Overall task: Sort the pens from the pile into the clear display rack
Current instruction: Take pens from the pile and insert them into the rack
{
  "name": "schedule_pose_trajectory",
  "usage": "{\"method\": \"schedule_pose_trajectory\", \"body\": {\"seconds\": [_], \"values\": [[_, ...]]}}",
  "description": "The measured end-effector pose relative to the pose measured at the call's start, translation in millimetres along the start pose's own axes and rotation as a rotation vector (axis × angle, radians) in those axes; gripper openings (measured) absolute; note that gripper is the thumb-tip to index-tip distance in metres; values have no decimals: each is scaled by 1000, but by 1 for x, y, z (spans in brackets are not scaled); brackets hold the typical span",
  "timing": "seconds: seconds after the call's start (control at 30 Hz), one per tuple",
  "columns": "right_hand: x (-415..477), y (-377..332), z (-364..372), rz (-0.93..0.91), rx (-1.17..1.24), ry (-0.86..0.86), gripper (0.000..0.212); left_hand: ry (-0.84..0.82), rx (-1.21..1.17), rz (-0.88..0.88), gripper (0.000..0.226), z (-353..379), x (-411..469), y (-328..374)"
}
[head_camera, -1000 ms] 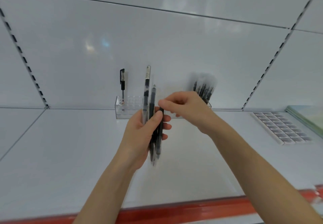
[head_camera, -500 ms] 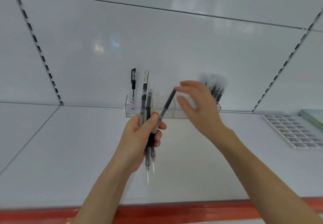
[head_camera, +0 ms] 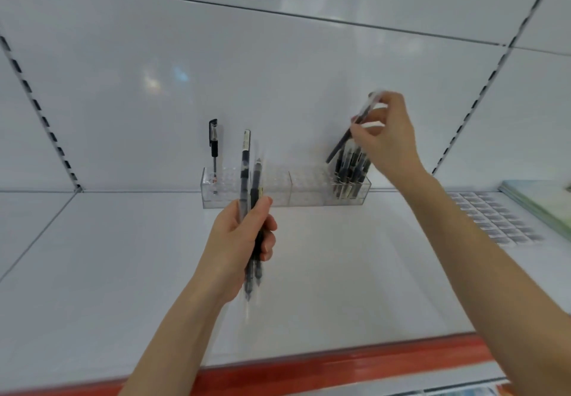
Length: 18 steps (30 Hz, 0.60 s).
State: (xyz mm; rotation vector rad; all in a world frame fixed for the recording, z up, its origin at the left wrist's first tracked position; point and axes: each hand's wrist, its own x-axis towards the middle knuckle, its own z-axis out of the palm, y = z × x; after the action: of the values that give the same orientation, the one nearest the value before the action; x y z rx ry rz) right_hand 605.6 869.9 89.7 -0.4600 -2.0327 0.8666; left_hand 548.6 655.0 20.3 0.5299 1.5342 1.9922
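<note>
1. The left hand [head_camera: 242, 241], at 6 o'clock from the frame's centre, is clenched round a bundle of dark, clear-barrelled pens [head_camera: 246, 176]. At least two pens show. They stand roughly upright, their tops rising in front of the rack and their blurred tips poking out below the fist.
2. The right hand [head_camera: 387, 139], at 2 o'clock from the centre, pinches one slim dark pen [head_camera: 343, 141] between thumb and fingertips. The pen is tilted, its top toward 1 o'clock and its lower end toward 7 o'clock.
3. A long clear plastic display rack [head_camera: 309, 193] with rows of holes stands at the back of the white shelf [head_camera: 123, 272], against the white back panel [head_camera: 278, 71]. It lies at 12 o'clock from the left hand.
4. A cluster of dark pens [head_camera: 350, 176] fills the rack's 3 o'clock end. The pinched pen's lower end is just over their tops, and I cannot tell whether it touches them.
5. A single black capped pen [head_camera: 213, 145] stands upright at the rack's 9 o'clock end.
6. At 3 o'clock on the shelf lies a flat white sheet of small grey squares [head_camera: 494, 219]. Just beyond it, at the frame's edge, is a pale green flat stack [head_camera: 543, 201].
7. A red strip [head_camera: 340, 364] runs along the shelf's front edge at 6 o'clock.
</note>
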Motion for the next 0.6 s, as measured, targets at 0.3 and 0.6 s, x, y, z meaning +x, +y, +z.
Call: {"method": "schedule_pose_trajectory", "body": {"seconds": [0.3,0.6], "values": [[38,16,9,62,-270,-107,12,5,23,2,17,-1,2,1],[37,22,10,25,-238,-61,29,6,34,-7,24,-2,1,-2]]}}
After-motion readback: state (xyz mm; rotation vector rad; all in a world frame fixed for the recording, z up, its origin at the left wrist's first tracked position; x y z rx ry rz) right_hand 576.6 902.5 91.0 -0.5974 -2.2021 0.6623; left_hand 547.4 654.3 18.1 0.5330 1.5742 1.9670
